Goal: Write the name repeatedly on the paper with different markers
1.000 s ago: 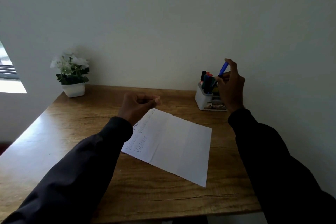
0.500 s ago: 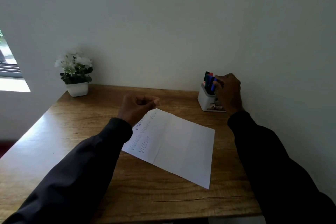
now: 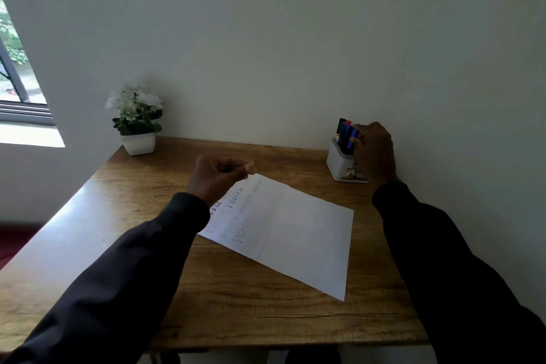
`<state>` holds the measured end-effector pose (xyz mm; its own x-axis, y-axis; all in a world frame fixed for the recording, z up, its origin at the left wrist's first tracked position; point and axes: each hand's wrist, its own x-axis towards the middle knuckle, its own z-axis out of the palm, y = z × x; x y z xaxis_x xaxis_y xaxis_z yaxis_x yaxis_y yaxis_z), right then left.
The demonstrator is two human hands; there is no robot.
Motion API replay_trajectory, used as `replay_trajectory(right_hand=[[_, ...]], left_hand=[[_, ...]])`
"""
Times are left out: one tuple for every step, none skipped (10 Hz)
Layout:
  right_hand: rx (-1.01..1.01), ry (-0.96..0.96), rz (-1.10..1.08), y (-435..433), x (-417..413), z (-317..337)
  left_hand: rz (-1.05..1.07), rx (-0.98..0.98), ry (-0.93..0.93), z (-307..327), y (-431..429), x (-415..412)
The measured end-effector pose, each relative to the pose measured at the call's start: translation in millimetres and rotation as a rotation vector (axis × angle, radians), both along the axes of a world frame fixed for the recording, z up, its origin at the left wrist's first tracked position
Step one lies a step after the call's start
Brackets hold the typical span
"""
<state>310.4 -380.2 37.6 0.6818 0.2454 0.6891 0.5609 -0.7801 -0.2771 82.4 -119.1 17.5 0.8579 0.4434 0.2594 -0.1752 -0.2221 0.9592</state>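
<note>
A white sheet of paper (image 3: 298, 233) lies at an angle on the wooden desk (image 3: 230, 304), with several lines of a handwritten name at its left end. My left hand (image 3: 215, 177) hovers over the paper's far left corner, fingers curled into a fist, thumb against the forefinger, nothing visible in it. At the back right stands a white marker holder (image 3: 336, 162) with black, red and dark markers (image 3: 342, 127) upright in it. My right hand (image 3: 375, 151) is at the holder and pinches a blue marker (image 3: 352, 139) that stands in it.
A white pot of white flowers (image 3: 137, 127) sits at the desk's back left corner. A plain wall runs behind the desk and close along its right side. A window (image 3: 14, 83) is at the far left.
My right hand has lowered the blue marker from above the holder down into it and stays on it. My left hand has kept its place over the paper.
</note>
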Motion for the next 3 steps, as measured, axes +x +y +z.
replay_trajectory(right_hand=[[0.037, 0.028, -0.010, -2, -1, 0], [0.046, 0.071, 0.005, 6, -7, -2], [0.017, -0.011, -0.063, -3, -7, -6]], left_hand=[[0.032, 0.001, 0.012, -1, 5, -3], [0.045, 0.000, 0.039, 2, 16, -9], [0.047, 0.027, 0.051, 1, 6, -10]])
